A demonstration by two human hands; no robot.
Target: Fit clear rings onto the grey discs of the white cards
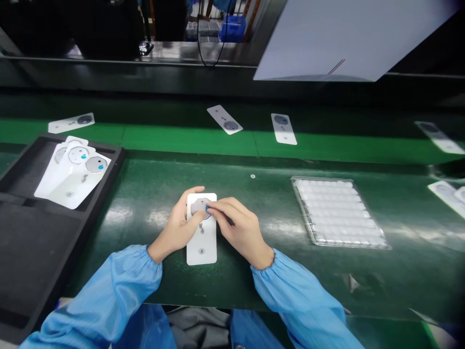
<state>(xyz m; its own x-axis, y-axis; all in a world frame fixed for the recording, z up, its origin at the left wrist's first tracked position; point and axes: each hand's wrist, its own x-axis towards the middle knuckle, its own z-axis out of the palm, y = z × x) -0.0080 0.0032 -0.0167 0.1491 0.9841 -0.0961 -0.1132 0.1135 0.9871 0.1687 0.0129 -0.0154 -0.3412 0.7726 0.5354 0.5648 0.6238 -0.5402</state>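
The white card [202, 241] is positioned by the middle of the bench's [250, 291] near edge. The left hand [178, 227] holds its left side, thumb across the front. On the right hand [242, 230], thumb and forefinger are pinched on the blue tab [207, 208]. A black tray [95, 198] sits leftward, reaching the bench's near edge.

Green conv. belt [163, 138] says mfg. wkshp.

My left hand [181, 227] hides part of the gray shape [196, 204] on my white card [202, 241], and my right hand [241, 232] hides some of the blue bit [207, 208]. The dark marks [201, 229] are too small to read. Left of my card, the black tray [32, 257] is cut off; far right of it, another card [441, 138] looks blurry.
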